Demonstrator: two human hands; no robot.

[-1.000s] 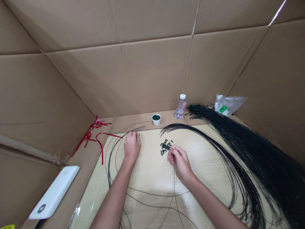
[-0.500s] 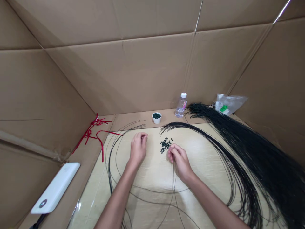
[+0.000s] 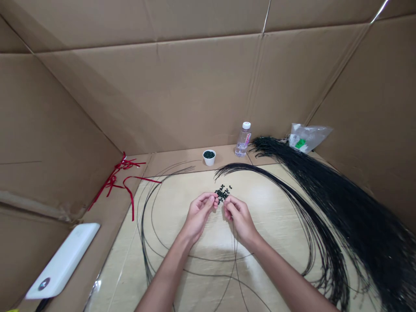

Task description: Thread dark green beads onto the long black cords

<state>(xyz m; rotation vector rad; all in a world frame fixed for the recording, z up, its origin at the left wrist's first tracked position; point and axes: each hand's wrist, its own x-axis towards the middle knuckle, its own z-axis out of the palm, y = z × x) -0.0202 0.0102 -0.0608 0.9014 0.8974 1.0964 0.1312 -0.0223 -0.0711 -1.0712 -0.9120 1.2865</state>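
Observation:
My left hand (image 3: 199, 213) is pinched at the fingertips right beside a small pile of dark green beads (image 3: 222, 193); I cannot see whether a bead lies between them. My right hand (image 3: 239, 219) sits just below the pile, its fingers closed on a thin black cord (image 3: 234, 247) that hangs down from them and trails over the light wooden board (image 3: 175, 195). The two hands nearly meet. A long arc of black cords (image 3: 279, 182) curves past on the right, and looser strands (image 3: 146, 225) loop on the left.
A thick bundle of black cords (image 3: 341, 195) spreads to the right. Behind stand a white cup of beads (image 3: 209, 157), a water bottle (image 3: 243, 139) and a plastic bag (image 3: 307, 137). Red ribbon (image 3: 112, 184) and a white power bank (image 3: 63, 260) lie left, within cardboard walls (image 3: 162, 95).
My left hand has moved right from the board's middle to the bead pile, its fingers now pinched. My right hand has stayed near the pile, still on the cord.

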